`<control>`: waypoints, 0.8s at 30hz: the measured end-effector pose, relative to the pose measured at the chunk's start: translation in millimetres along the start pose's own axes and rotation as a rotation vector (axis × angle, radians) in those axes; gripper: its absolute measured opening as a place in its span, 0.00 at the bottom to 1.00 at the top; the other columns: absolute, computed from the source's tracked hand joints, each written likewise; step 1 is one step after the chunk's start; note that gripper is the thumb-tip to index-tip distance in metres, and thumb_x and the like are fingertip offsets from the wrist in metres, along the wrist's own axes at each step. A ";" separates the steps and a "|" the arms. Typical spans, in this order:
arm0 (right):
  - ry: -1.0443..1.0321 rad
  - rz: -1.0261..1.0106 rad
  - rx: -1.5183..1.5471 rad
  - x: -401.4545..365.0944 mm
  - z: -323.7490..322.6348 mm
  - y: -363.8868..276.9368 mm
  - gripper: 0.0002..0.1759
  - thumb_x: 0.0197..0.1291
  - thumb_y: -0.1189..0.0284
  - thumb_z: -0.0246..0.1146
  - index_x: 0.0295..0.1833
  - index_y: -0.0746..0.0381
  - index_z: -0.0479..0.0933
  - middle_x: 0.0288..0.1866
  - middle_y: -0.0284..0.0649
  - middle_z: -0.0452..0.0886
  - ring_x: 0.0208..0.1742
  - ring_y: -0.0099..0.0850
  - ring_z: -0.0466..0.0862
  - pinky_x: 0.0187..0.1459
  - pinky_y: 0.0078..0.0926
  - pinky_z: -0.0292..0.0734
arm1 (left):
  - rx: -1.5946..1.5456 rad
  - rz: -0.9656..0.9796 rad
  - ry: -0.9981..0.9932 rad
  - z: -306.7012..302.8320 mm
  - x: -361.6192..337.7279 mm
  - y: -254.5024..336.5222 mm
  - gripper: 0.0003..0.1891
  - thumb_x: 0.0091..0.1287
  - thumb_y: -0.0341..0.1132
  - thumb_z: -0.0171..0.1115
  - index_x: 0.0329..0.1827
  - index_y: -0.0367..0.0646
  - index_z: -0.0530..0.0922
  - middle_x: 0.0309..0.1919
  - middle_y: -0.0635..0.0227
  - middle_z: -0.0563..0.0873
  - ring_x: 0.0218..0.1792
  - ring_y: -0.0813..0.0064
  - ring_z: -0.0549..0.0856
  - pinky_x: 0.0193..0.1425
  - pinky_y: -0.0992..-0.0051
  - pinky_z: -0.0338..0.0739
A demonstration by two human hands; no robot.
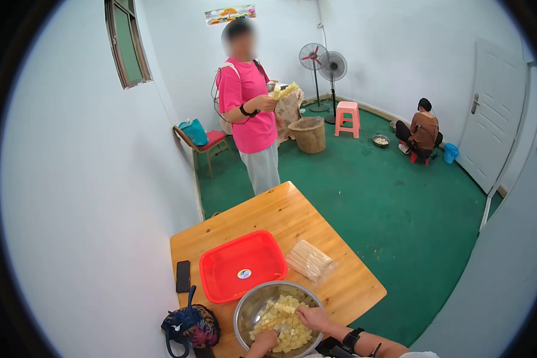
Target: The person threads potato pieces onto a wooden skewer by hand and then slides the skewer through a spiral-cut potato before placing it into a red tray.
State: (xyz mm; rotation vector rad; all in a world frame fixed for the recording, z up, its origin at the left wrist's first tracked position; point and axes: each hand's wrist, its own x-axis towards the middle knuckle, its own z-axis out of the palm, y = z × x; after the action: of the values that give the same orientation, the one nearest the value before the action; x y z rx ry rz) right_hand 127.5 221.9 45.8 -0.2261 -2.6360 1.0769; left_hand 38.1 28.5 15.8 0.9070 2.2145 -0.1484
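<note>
My right grip (301, 312) pinching at pale cubes (292, 339) inside the steel bowl (242, 325), my left grip (271, 336) low among them, how closed I cannot tell, red tray (227, 262) beside the bowl, wooden counter (340, 286), green floor (411, 238) beyond.

Standing person's head (240, 39) is blurred
</note>
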 end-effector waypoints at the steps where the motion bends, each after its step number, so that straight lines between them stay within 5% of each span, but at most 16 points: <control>1: -0.007 0.003 0.004 0.2 -1.8 -1.8 0.11 0.61 0.62 0.52 0.36 0.58 0.71 0.19 0.47 0.76 0.21 0.47 0.77 0.23 0.42 0.70 | -0.007 -0.012 -0.024 2.9 3.9 -2.0 0.14 0.54 0.32 0.53 0.42 0.39 0.78 0.40 0.56 0.83 0.44 0.58 0.81 0.45 0.62 0.75; 9: -0.033 0.004 -0.005 0.6 -3.4 -3.2 0.11 0.62 0.62 0.51 0.37 0.59 0.71 0.19 0.47 0.76 0.22 0.47 0.77 0.23 0.42 0.71 | -0.032 0.081 0.021 23.9 12.8 -8.1 0.13 0.54 0.33 0.53 0.41 0.40 0.80 0.39 0.55 0.83 0.43 0.59 0.82 0.45 0.63 0.75; 12: -0.039 0.019 -0.005 0.2 -1.9 -2.0 0.10 0.61 0.63 0.52 0.37 0.57 0.71 0.20 0.47 0.76 0.22 0.47 0.77 0.24 0.43 0.71 | -0.151 0.225 0.456 35.0 -0.9 -12.1 0.11 0.53 0.40 0.57 0.27 0.41 0.79 0.26 0.54 0.81 0.32 0.54 0.80 0.34 0.59 0.73; 15: -0.037 0.016 -0.015 -0.2 -1.8 -2.2 0.10 0.61 0.62 0.52 0.37 0.57 0.71 0.20 0.47 0.76 0.23 0.47 0.77 0.24 0.43 0.71 | -0.044 0.064 0.005 14.7 10.6 -2.9 0.13 0.54 0.34 0.53 0.39 0.40 0.80 0.37 0.54 0.83 0.42 0.57 0.82 0.46 0.63 0.75; 18: -0.041 0.007 0.003 0.0 -7.4 -6.9 0.12 0.62 0.62 0.50 0.37 0.58 0.71 0.20 0.47 0.77 0.23 0.47 0.78 0.24 0.43 0.71 | -0.144 0.009 -0.051 -21.7 -11.2 9.5 0.13 0.54 0.36 0.53 0.39 0.39 0.80 0.37 0.52 0.82 0.41 0.56 0.81 0.46 0.64 0.75; 24: -0.072 0.022 -0.011 -0.9 -7.6 -5.2 0.12 0.62 0.61 0.50 0.37 0.58 0.71 0.20 0.46 0.76 0.23 0.46 0.78 0.25 0.43 0.71 | -0.475 0.002 0.366 -14.1 19.6 -21.7 0.09 0.59 0.32 0.54 0.36 0.35 0.78 0.31 0.53 0.83 0.28 0.67 0.84 0.32 0.70 0.78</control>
State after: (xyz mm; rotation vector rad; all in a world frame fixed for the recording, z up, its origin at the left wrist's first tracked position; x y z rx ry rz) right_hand 130.6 223.1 54.5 -0.2229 -2.7094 1.0970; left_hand 6.2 28.4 9.6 0.7071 2.4210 0.5650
